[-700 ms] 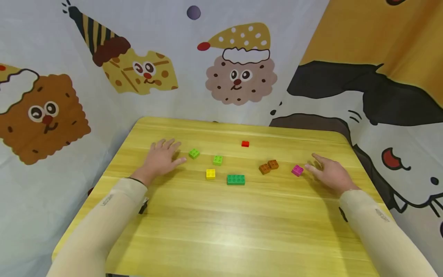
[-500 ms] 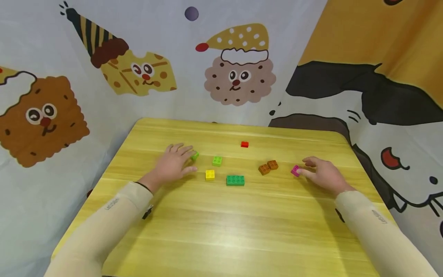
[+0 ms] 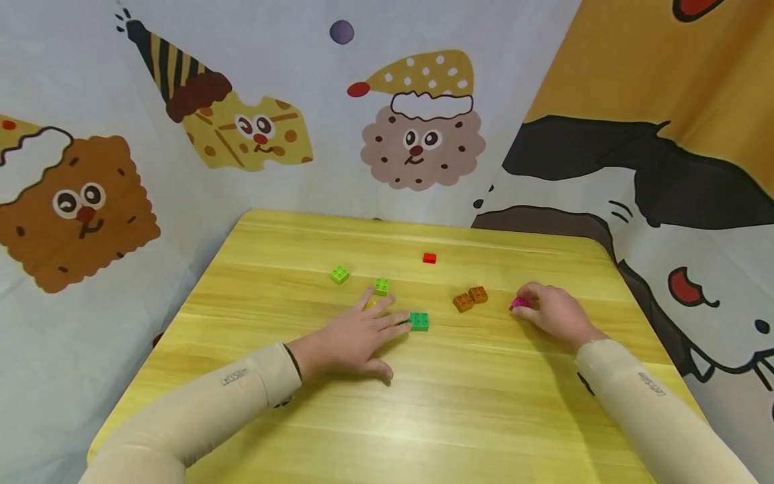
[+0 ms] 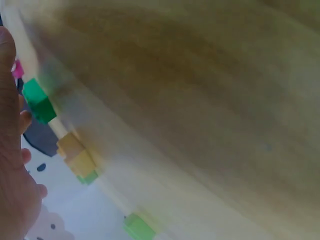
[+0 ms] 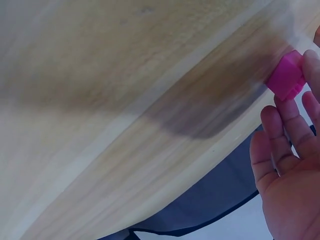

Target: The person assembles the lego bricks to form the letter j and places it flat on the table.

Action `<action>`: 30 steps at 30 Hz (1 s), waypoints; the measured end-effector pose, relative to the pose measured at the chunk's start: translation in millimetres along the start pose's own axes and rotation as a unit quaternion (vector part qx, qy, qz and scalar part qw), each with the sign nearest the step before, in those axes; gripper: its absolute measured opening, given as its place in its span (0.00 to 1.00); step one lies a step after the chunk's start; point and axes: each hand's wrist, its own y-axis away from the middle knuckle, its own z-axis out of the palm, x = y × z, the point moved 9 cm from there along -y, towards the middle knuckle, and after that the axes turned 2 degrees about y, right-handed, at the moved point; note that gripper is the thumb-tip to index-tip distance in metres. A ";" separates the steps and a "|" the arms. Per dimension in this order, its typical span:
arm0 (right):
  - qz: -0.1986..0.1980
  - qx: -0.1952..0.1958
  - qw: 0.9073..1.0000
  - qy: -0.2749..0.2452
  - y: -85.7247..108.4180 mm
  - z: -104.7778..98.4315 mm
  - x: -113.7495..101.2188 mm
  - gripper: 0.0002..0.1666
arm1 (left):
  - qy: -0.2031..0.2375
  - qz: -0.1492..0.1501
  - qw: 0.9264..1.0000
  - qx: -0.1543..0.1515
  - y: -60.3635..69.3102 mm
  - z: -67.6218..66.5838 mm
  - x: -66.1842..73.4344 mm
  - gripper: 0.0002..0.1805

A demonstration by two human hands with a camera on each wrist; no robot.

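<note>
We logged: yellow brick (image 4: pixel 80 161), mostly hidden from the head view by the spread left hand (image 3: pixel 357 339), plainer at left wrist; pink brick (image 5: pixel 286 76), part-covered, pinched by the right hand (image 3: pixel 557 314)

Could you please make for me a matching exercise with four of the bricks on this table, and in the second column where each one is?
Bricks:
1. pink brick
2. red brick
3. yellow brick
4. brown bricks

Places:
A. set close together as a pair
B. mostly hidden by the left hand in the head view
C. between thumb and finger of the right hand
D. nearest the far edge of the table

Right pairs: 1-C, 2-D, 3-B, 4-A
</note>
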 end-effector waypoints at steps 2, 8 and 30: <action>-0.002 0.002 1.000 0.006 -0.5 -0.2 -0.5 0.22 | -0.014 -0.004 1.000 -0.012 -1.1 4.4 0.8 0.58; -0.007 0.000 1.000 0.023 -3.9 3.3 2.6 0.23 | -0.001 -0.022 0.999 -0.028 -3.9 9.6 -1.3 0.58; -0.064 0.000 0.997 -0.038 -29.2 0.1 -113.1 0.32 | 0.033 -0.032 0.998 -0.032 -14.2 7.0 -10.8 0.57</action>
